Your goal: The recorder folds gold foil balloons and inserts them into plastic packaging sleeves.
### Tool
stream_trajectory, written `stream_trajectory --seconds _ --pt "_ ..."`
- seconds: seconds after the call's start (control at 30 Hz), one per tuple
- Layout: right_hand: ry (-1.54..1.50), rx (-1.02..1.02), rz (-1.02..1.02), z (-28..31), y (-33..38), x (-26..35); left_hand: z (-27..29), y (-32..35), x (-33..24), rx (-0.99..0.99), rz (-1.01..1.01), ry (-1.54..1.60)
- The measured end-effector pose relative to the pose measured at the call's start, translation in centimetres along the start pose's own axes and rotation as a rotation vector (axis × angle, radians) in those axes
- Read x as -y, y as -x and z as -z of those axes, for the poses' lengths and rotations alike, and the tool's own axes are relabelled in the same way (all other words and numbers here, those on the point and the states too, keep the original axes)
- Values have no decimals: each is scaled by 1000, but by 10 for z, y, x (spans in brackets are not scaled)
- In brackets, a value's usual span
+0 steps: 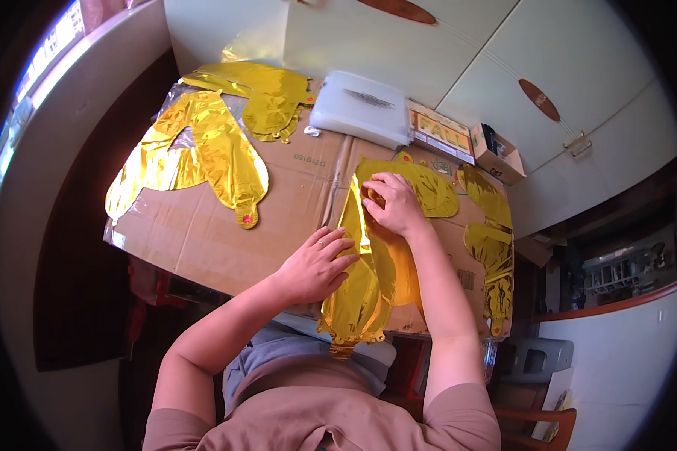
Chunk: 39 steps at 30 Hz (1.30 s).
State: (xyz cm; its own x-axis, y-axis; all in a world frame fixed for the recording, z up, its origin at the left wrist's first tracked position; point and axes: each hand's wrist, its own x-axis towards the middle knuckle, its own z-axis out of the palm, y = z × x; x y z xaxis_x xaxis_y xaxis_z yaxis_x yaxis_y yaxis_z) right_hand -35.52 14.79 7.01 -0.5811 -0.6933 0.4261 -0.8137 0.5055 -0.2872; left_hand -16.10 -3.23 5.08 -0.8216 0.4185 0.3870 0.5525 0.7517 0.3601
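A flat gold foil balloon point(355, 297) lies lengthwise in front of me, its scalloped near end hanging over the cardboard's front edge. Along its left side rests my left hand point(320, 263), a ring on one finger, the fingers stretched out over the foil. Farther up, my right hand point(393, 203) bends its fingers and thumb around a raised fold of the same balloon. Part of the foil is hidden under both hands and the right forearm. Just beyond my right hand lies another gold foil piece point(436, 197), and the two overlap.
Brown cardboard point(218, 244) covers the table. An A-shaped gold balloon point(229, 154) lies left, another gold balloon point(271, 101) behind it. More gold foil point(489, 244) lies along the right edge. A translucent plastic box point(361, 109), a printed box point(440, 131) and a small open carton point(498, 154) line the back.
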Motion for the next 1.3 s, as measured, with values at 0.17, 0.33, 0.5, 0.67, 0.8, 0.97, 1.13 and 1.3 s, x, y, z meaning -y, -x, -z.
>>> stream_trajectory --seconds 0.17,0.33,0.5,0.67,0.8,0.97,1.13,1.3 --pt "-92 -172 -361 19 16 -16 4 3 0 4 15 0" --pt "-585 -31 -910 73 56 -31 5 2 -2 11 17 18" --pt "-881 64 -1095 90 74 -28 5 2 -2 -15 12 26" --pt "-1039 69 -1121 82 68 -23 5 2 -2 -13 11 38" --pt "-1065 107 -1172 80 55 -19 4 4 -2 -24 33 14" --pt "-1134 101 -1190 79 53 -26 5 3 -3 -34 78 8" --pt "-1189 92 -1210 73 52 -21 4 3 -2 -14 87 69" --pt "-1152 84 -1176 77 49 -16 4 3 -2 -22 79 58"
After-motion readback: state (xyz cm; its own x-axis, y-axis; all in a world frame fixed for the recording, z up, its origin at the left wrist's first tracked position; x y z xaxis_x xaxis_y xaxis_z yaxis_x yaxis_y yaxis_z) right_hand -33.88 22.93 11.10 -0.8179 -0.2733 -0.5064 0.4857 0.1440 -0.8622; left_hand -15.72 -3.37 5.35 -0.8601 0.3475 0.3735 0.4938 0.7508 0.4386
